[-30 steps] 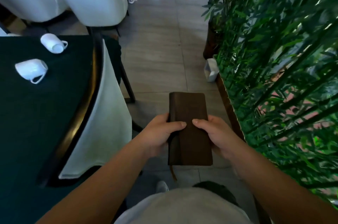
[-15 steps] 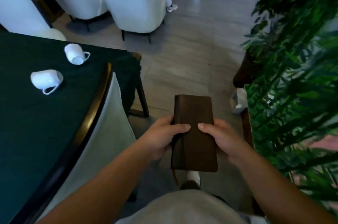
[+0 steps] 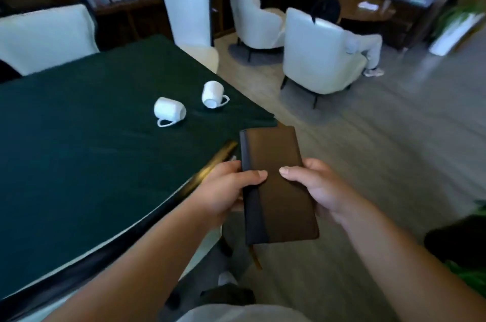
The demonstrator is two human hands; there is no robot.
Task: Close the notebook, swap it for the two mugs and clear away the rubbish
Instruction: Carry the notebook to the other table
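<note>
Now | hands [image 3: 273,190] grip flat brown notebook [image 3: 278,190] | glossy white mugs [image 3: 169,111] toppled

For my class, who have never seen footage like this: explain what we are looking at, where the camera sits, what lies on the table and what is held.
There is no machine here. The camera is worn on a person's head, looking forward and down. Their left hand and right hand together hold a closed brown leather-look notebook beside the table. On the dark green tablecloth lie two white ceramic mugs on their sides, one nearer, one farther. White chairs stand around.
</note>
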